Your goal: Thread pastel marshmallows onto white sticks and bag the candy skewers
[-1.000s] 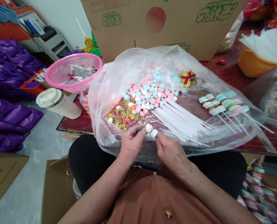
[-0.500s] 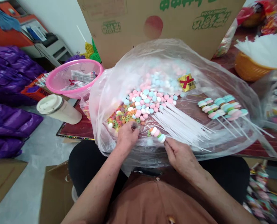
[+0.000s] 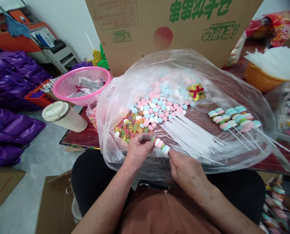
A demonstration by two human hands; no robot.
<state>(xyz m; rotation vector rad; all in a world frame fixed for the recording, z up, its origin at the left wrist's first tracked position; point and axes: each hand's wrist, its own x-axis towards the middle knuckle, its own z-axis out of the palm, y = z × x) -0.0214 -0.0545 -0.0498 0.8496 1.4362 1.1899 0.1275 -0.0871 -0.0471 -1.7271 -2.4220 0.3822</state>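
My right hand (image 3: pixel 184 167) pinches a white stick that carries a short candy skewer (image 3: pixel 161 146) of white, pink, green and blue pieces. My left hand (image 3: pixel 137 149) is closed at the skewer's tip, fingers pinched on a small candy ring I can barely see. Both hands work over an open clear plastic bag (image 3: pixel 115 97). Inside it lie small coloured ring candies (image 3: pixel 131 126), pastel round candies (image 3: pixel 157 107) and a bundle of white sticks (image 3: pixel 191 135). Several finished skewers (image 3: pixel 232 116) rest to the right.
A pink basket (image 3: pixel 69 94) with packets and a lidded cup (image 3: pixel 63 115) lying on its side sit at the left. A large cardboard box (image 3: pixel 174 29) stands behind. An orange basket (image 3: pixel 259 78) with white sheets is at the far right. Purple bags (image 3: pixel 10 97) pile up at the left.
My left hand went to the ring candies, picked one, and came back to the skewer's tip. The right hand kept hold of the stick.
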